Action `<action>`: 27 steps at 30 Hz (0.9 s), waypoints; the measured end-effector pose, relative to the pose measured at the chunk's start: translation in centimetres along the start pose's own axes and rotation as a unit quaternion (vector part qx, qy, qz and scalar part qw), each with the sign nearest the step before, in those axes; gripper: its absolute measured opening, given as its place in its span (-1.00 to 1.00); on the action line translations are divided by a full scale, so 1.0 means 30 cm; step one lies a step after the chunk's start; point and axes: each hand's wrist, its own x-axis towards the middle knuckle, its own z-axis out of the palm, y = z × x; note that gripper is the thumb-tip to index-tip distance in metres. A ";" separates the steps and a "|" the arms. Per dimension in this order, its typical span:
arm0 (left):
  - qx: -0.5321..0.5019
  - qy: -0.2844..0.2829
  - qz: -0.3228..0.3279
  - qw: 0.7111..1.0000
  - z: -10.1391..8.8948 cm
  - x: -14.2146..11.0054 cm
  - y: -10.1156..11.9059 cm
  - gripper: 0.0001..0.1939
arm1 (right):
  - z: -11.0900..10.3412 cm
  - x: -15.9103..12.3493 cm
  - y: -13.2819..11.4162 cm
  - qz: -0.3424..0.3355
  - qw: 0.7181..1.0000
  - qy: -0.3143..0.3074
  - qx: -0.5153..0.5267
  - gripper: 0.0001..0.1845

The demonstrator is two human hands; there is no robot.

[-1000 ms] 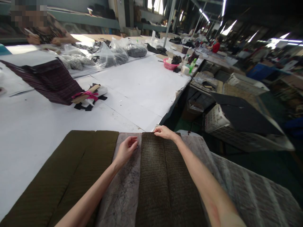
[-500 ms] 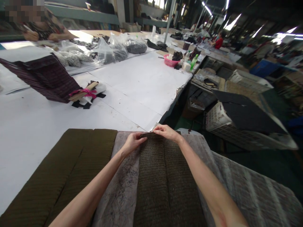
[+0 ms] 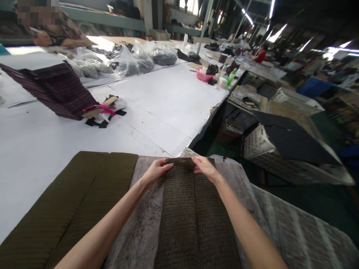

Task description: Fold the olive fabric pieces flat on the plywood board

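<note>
Two rows of dark olive ribbed fabric pieces lie side by side before me. My left hand (image 3: 158,169) pinches the far left corner of a piece on the right-hand ribbed fabric stack (image 3: 179,209). At the same far edge, near the seam between the two columns, my right hand (image 3: 203,165) grips the fabric between thumb and fingers. The edge between my hands is slightly raised. Off to the left lies the other olive fabric stack (image 3: 81,186), untouched. Mottled greyish cloth (image 3: 140,213) shows between the stacks.
A white-covered table (image 3: 162,97) stretches ahead. On it stand a dark maroon stack (image 3: 61,89) with a pink tie, plastic bags (image 3: 134,61) and a pink basin (image 3: 204,74). A white crate (image 3: 258,142) stands at right. A person (image 3: 61,33) is across the table.
My left hand has moved right and taken hold of the fabric's corner. My right hand has slid right along the far edge, and the edge has lifted a little.
</note>
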 end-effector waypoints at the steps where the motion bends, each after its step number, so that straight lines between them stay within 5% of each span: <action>1: -0.001 -0.002 -0.002 1.000 -0.002 0.003 -0.002 -0.58 | 0.001 -0.001 0.003 0.003 1.000 0.009 0.006 -0.54; 27: -0.029 0.036 -0.008 0.999 0.015 0.016 -0.017 -0.61 | 0.020 0.004 0.042 -0.020 0.999 0.051 -0.002 -0.66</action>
